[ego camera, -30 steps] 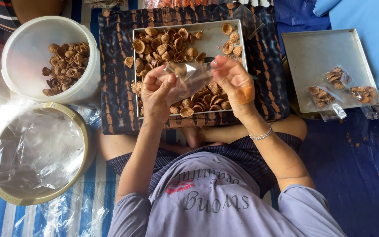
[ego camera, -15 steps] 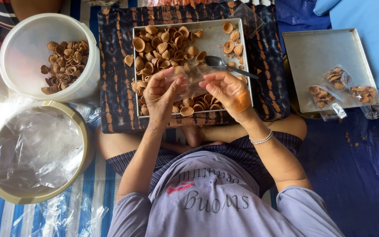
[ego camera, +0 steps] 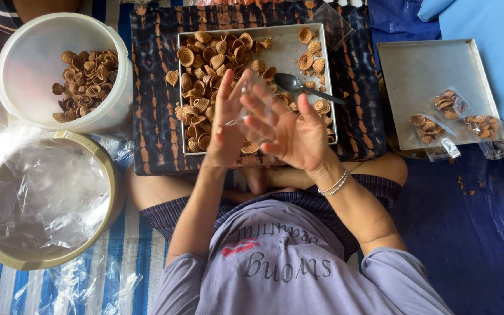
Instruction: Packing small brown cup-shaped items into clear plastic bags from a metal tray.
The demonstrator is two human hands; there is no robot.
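Observation:
My left hand (ego camera: pixel 228 125) and my right hand (ego camera: pixel 290 131) are raised palm to palm over a metal tray (ego camera: pixel 287 49) of brown shell-shaped snacks (ego camera: pixel 208 64). Between the flat palms they press a small clear plastic bag (ego camera: pixel 252 108). Fingers of both hands are stretched out. A metal spoon (ego camera: pixel 304 86) lies in the tray just beyond my right fingertips. The tray rests on a dark patterned cloth (ego camera: pixel 153 99) over my lap.
A white tub (ego camera: pixel 24 35) with more snacks (ego camera: pixel 86 73) stands at the left. Below it is a beige container lined with clear plastic (ego camera: pixel 45 201). At the right, a second metal tray (ego camera: pixel 433 70) holds filled small bags (ego camera: pixel 456 114). Another person's blue sleeve (ego camera: pixel 491 35) is at the top right.
My hands have come together from fingering the bag with separate fingertips to pressing it flat between the palms. The spoon now shows in the tray.

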